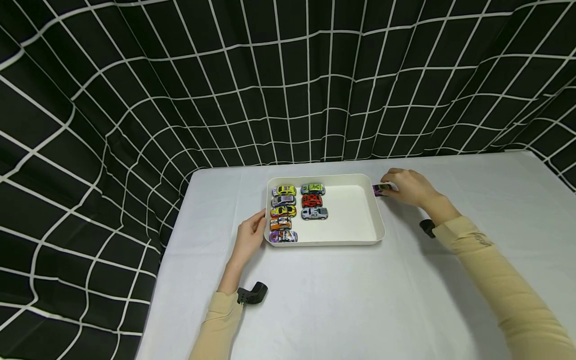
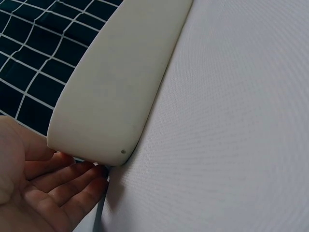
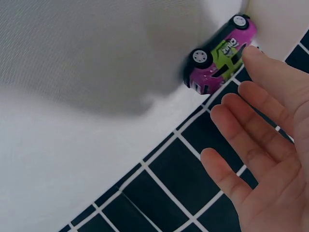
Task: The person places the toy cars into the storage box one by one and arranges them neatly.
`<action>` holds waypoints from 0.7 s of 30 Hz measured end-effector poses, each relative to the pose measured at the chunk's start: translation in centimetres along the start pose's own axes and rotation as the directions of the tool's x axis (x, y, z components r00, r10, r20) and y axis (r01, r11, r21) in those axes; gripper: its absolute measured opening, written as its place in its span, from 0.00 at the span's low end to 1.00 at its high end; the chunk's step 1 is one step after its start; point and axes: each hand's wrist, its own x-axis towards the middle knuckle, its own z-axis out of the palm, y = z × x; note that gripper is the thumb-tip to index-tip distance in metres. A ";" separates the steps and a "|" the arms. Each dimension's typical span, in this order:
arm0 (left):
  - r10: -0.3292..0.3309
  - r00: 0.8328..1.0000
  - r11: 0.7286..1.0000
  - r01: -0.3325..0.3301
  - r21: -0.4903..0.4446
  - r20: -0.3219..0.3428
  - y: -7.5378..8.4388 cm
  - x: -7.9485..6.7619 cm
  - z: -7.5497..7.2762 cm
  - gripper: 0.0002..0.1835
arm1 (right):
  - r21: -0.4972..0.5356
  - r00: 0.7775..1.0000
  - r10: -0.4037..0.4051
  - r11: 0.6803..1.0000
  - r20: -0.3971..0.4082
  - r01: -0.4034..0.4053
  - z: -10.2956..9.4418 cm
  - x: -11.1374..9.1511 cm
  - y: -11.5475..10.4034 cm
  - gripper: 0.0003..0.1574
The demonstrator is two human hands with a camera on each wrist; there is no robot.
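Note:
A white tray lies on the table with several toy cars in it. My left hand rests at the tray's left side, its loosely bent fingers against the outer wall near the corner. Just outside the tray's right wall stands a purple and green toy car. My right hand reaches down over that car from the right. In the right wrist view the thumb tip overlaps the car's side, while the other fingers are spread and apart from it. From the head view, the hand partly covers the car.
Along the tray's left wall runs a column of several toy cars, a yellow and red one among them. Three more form a second column, including a red one. A black curtain with white grid lines hangs behind the white-covered table.

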 end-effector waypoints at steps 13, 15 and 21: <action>0.002 1.000 1.000 -0.002 0.012 -0.001 0.2 -0.1 0.0 0.19 | 0.010 1.000 -0.002 1.000 0.019 0.001 1.0 0.4 0.5 0.16; 0.004 1.000 1.000 -0.004 0.012 -0.002 0.2 -0.1 0.0 0.19 | 0.010 1.000 -0.002 1.000 0.020 0.002 1.2 0.4 0.5 0.15; 0.017 1.000 1.000 -0.017 0.002 0.001 0.1 0.0 0.0 0.19 | 0.017 1.000 -0.017 1.000 0.021 0.017 1.3 0.4 0.5 0.13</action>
